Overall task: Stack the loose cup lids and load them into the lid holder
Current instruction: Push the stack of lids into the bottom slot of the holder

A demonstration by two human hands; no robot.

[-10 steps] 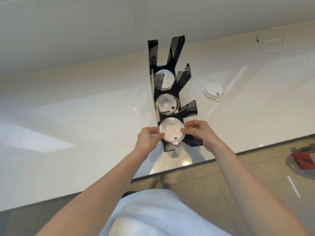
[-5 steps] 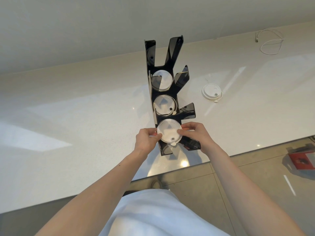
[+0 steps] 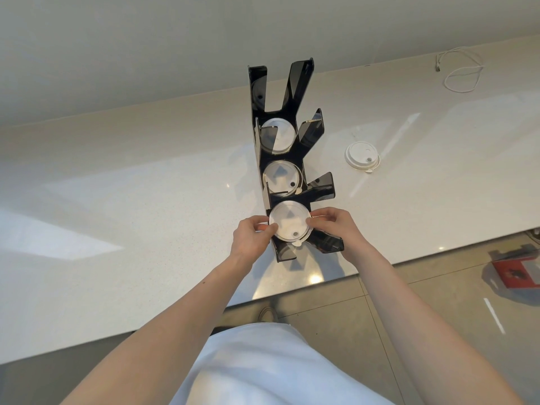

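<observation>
A black tiered lid holder stands on the white counter. White lids sit in its middle slot and in the slot above that; the top slot looks empty. At the lowest slot a white lid stack rests, pinched from both sides: my left hand grips its left rim and my right hand its right rim. A loose white lid lies flat on the counter to the holder's right.
The counter's front edge runs just below the holder, with tiled floor beyond. A white cable is coiled at the far right by the wall. A red object lies on the floor at right.
Both hands and the lid stack have stayed at the lowest slot; the camera view shifted slightly. The loose lid has not moved.
</observation>
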